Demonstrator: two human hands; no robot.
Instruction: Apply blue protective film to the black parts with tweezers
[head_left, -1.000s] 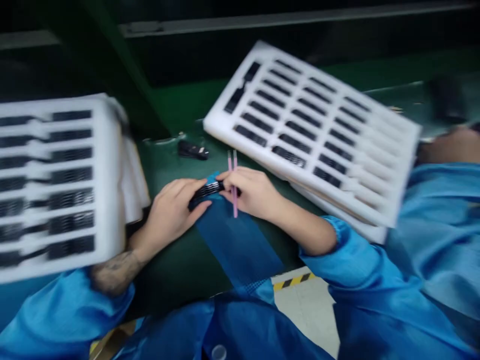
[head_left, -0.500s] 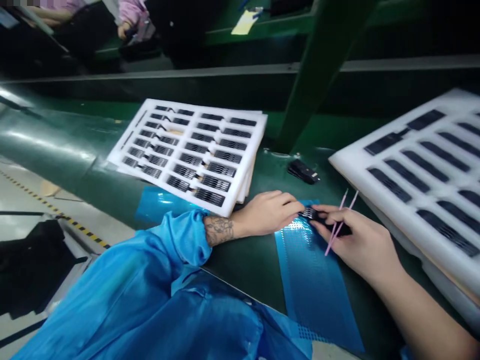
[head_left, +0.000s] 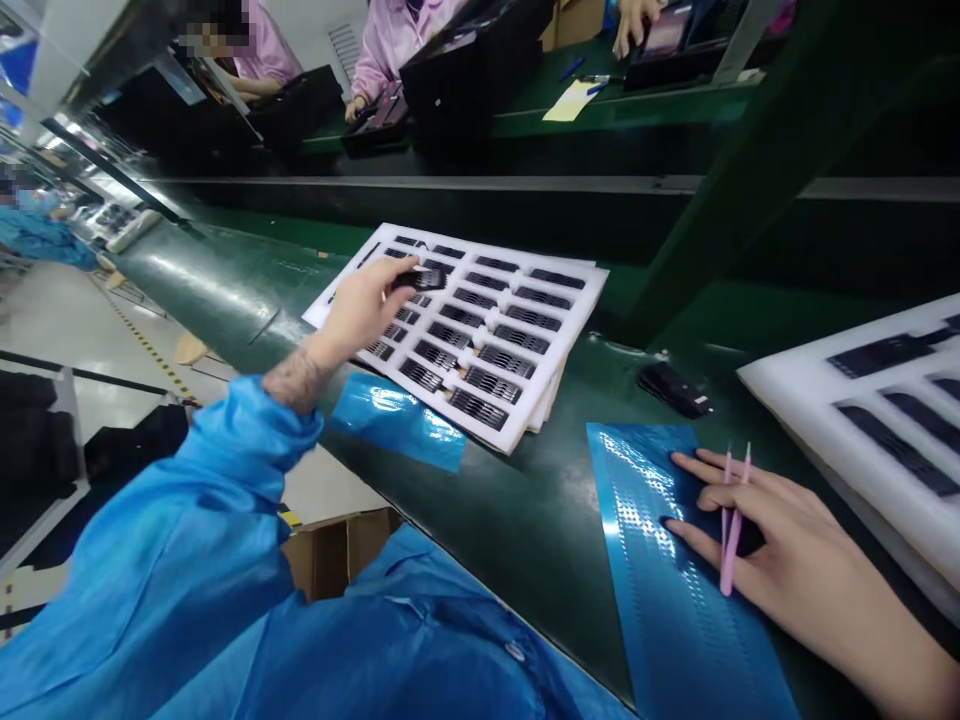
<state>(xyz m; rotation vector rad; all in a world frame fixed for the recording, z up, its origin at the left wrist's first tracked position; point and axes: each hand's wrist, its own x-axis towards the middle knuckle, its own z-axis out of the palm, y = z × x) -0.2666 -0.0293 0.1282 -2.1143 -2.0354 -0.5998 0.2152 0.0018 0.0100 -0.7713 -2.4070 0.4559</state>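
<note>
My left hand (head_left: pixel 367 300) pinches a small black slotted part (head_left: pixel 424 281) just above the white foam tray (head_left: pixel 574 312). That tray holds rows of similar black parts in its cutouts. Over at the right, my right hand (head_left: pixel 802 545) keeps a pair of pink tweezers (head_left: pixel 732 550) between its fingers, their tips pointing away from me. Its fingertips rest on a shiny blue perforated sheet (head_left: pixel 637 570) lying on the green table. Something dark shows under the right palm; I cannot make out what it is.
A second foam tray (head_left: pixel 814 385) with larger black parts stands at the right. Some black pieces (head_left: pixel 671 388) lie by the green post (head_left: pixel 705 190). Another blue sheet (head_left: pixel 397 420) lies before the left tray. A cardboard box (head_left: pixel 337 555) is below. Co-workers sit across the bench.
My left hand has left the blue sheet and moved left to the foam tray with the black part. My right hand stays by the sheet with the tweezers. The view has shifted left.
</note>
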